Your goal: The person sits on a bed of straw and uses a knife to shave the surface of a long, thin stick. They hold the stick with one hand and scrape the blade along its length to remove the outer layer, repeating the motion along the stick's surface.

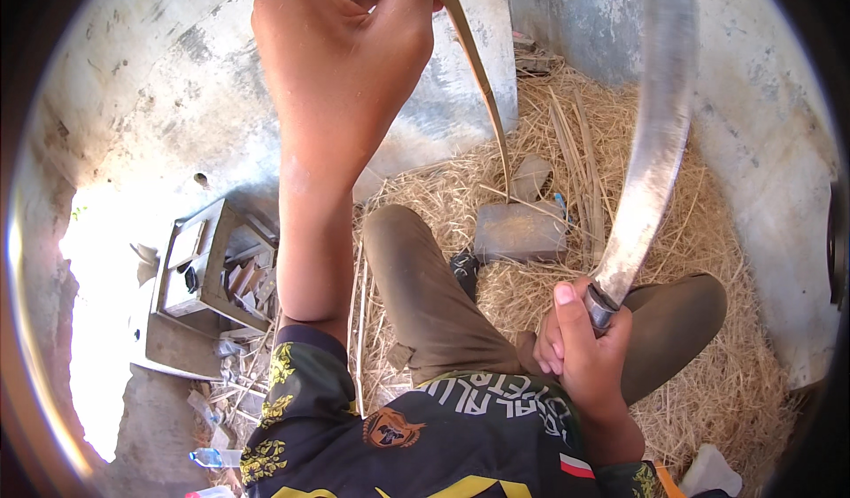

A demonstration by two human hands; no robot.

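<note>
My left hand (350, 73) is raised at the top of the view, its fingers closed on a long, thin bamboo strip (479, 71). The fingertips are partly cut off by the upper edge. From there the strip slants down, and its lower end comes close to a squared block (521, 235) on the ground; whether they touch I cannot tell. Low over my lap, my right hand (580, 343) grips a machete (653, 148) with a broad, curved blade pointing upward. A metal collar shows at the blade's base, while my fist hides most of the handle. The blade's upper part is blurred.
Straw-like shavings (708, 321) cover the ground around my legs. Beyond the block lie more long strips (584, 157) and a flat stone-like piece (532, 177). An open wooden cabinet (212, 268) with clutter stands left, near a plastic bottle (215, 457). Worn walls (761, 144) enclose the corner.
</note>
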